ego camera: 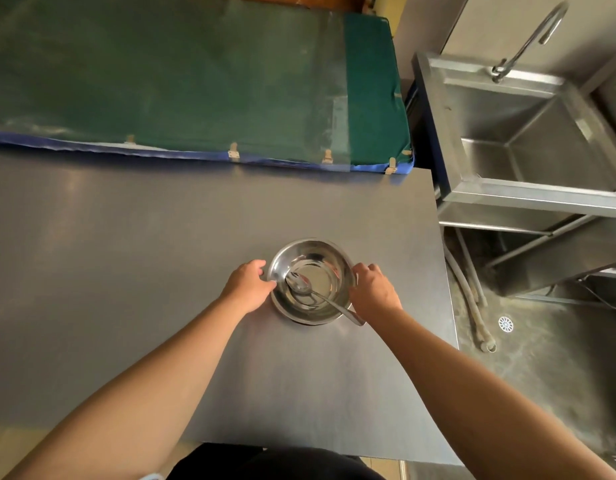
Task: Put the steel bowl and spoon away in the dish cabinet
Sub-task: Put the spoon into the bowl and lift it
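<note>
Fingers of both hands — left hand, right hand — curled against steel bowl rim, spoon inside, on grey table.

Grey matte table fills centre and left of frame, right edge ending beside concrete floor. Steel bowl sits on table right of centre, toward right edge. Spoon lies inside bowl, head near middle, handle leaning over lower right rim. Left hand touches bowl's left rim, right hand touches right rim. Both hands appear to rest against table surface.
</note>
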`<state>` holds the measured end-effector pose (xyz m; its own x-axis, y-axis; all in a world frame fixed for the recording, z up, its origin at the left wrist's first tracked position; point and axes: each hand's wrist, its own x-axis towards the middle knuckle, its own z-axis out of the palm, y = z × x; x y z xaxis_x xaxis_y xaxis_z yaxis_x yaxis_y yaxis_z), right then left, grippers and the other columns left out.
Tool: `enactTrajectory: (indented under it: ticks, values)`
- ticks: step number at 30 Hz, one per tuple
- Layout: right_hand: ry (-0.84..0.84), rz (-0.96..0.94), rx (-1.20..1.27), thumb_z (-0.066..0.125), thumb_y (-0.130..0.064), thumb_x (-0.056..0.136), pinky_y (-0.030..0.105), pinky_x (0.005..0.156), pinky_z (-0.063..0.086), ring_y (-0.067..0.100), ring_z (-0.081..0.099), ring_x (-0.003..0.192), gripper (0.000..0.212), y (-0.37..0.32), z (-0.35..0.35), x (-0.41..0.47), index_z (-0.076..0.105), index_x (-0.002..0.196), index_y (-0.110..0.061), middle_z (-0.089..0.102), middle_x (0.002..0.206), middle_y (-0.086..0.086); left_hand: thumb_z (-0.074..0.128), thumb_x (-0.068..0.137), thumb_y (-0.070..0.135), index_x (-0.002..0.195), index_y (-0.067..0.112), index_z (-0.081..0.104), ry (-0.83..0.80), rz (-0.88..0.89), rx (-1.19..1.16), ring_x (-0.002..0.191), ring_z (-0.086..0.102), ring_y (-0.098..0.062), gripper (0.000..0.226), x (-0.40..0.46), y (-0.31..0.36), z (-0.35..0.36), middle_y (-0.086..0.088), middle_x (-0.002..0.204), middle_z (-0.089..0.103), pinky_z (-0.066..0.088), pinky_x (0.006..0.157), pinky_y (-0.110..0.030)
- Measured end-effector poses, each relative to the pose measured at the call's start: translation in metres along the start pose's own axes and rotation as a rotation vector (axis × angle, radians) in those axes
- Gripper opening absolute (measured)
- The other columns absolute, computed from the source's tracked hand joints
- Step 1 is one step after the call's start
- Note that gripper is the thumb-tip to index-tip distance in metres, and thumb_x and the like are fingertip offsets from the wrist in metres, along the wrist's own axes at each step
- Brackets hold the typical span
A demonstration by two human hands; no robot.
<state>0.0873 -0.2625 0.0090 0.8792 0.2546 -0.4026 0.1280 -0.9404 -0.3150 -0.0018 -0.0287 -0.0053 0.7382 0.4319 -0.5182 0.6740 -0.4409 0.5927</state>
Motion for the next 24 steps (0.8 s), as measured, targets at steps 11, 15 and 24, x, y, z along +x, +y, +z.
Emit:
enactTrajectory:
  ticks: [11, 15, 24]
  values:
    - [-0.096, 0.302, 0.535, 0.057, -0.007, 0.084, 0.045, 0.08, 0.062, 0.035, 0.075, 0.082, 0.034, 0.0, 0.0, 0.012, 0.066, 0.116, -0.011, 0.076, 0.098, 0.013, 0.065, 0.086, -0.004, 0.119, 0.01, 0.068, -0.02, -0.103, -0.293, 0.075, 0.065, -0.016, 0.036, 0.024, 0.009, -0.001, 0.004, 0.085, 0.066, 0.057, 0.057, -0.03]
    - [-0.071, 0.321, 0.587, 0.056, -0.004, 0.084, 0.05, 0.078, 0.062, 0.037, 0.075, 0.079, 0.033, -0.003, -0.003, 0.006, 0.068, 0.114, -0.009, 0.077, 0.094, 0.015, 0.065, 0.086, -0.005, 0.122, 0.011, 0.066, -0.082, -0.115, -0.374, 0.092, 0.067, -0.023, 0.04, 0.025, 0.008, -0.011, -0.006, 0.1, 0.068, 0.056, 0.06, -0.027]
    - [0.091, 0.35, 0.849, 0.066, 0.004, 0.084, 0.03, 0.057, 0.063, 0.02, 0.071, 0.058, 0.026, -0.022, -0.04, -0.046, 0.073, 0.108, -0.002, 0.076, 0.077, 0.009, 0.07, 0.082, -0.007, 0.116, 0.009, 0.067, -0.285, 0.018, -0.488, 0.09, 0.074, -0.025, 0.037, 0.024, 0.035, -0.064, -0.01, 0.106, 0.072, 0.061, 0.066, -0.034]
